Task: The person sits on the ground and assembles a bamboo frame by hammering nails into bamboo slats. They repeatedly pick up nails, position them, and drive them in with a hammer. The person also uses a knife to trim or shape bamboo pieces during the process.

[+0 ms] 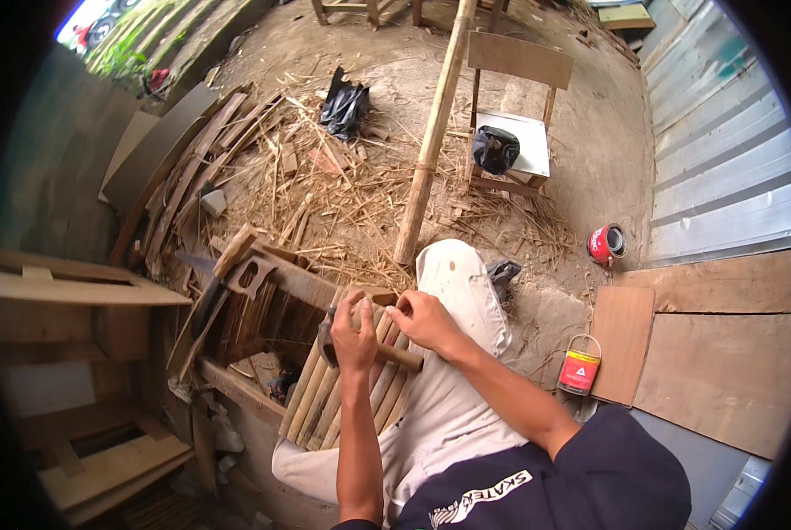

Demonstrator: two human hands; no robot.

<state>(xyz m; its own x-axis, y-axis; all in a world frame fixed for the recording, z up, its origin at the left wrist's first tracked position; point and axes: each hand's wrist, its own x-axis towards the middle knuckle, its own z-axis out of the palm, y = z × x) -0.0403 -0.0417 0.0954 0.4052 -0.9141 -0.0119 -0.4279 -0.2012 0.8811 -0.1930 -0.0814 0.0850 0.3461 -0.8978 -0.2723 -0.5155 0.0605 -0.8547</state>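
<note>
My left hand (354, 337) is closed over a hammer, its dark head (326, 343) on the hand's left and its wooden handle (401, 356) sticking out to the right. My right hand (420, 318) is beside it, fingers bent and pinched close to the left fingertips; anything between them is too small to make out. Under both hands lies a row of round wooden slats (311, 399), side by side, next to my leg in pale trousers (455, 281). The slats' far ends are partly covered by my hands.
A wooden frame (302, 284) stands just left of the slats. Ahead, a long pole (431, 146) slants over straw-like shavings (325, 190). A chair (521, 66) bears a black bag (496, 149). Red cans (579, 371) stand at right by wooden boards (713, 371); scrap strips (183, 181) lie left.
</note>
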